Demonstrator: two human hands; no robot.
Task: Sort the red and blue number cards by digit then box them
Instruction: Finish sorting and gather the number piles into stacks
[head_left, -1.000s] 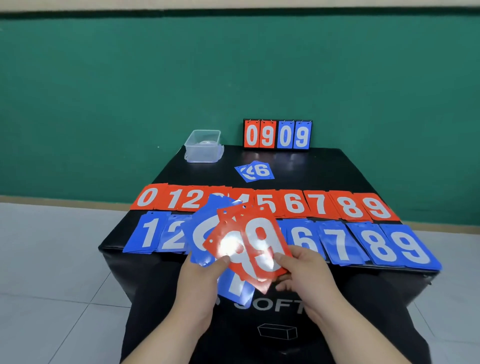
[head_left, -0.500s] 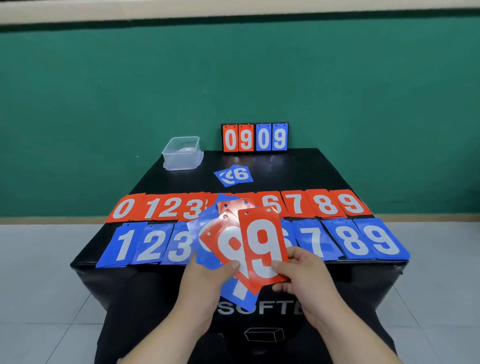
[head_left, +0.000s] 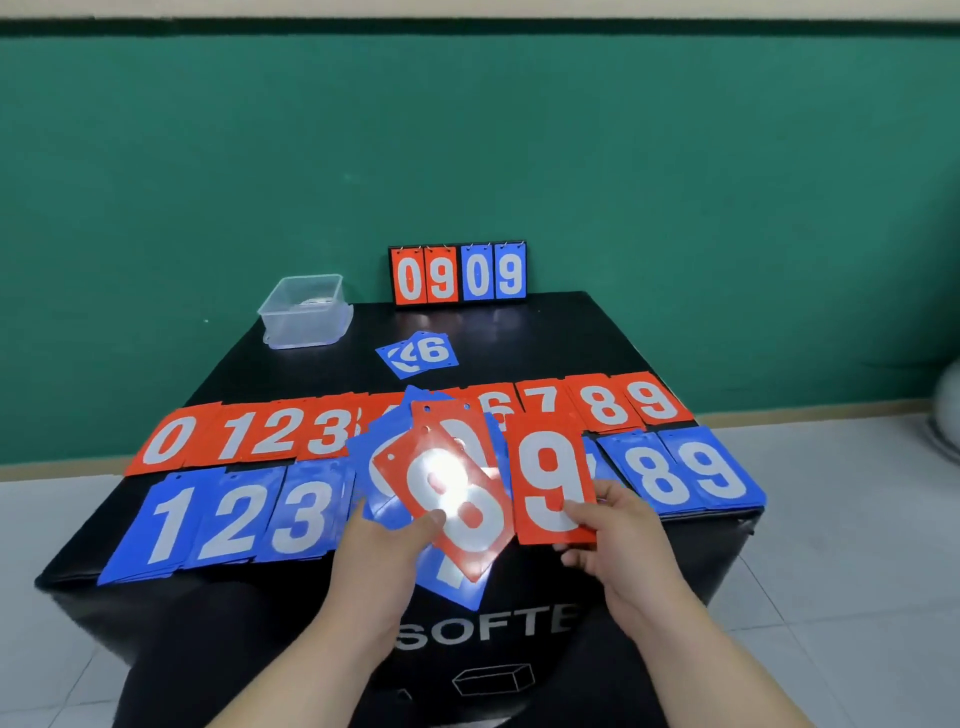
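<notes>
1. The cards (head_left: 375, 460) in the left hand (head_left: 379, 556) cover the middle of the red row (head_left: 270, 439) and the blue row (head_left: 234, 522); digits there are hidden.
2. Glare washes out the digit on the top red card (head_left: 467, 525).
3. What lies in the clear box (head_left: 304, 325) is too faint to tell.
4. A white thing (head_left: 948, 410) at the right edge is cut off and blurred.
</notes>
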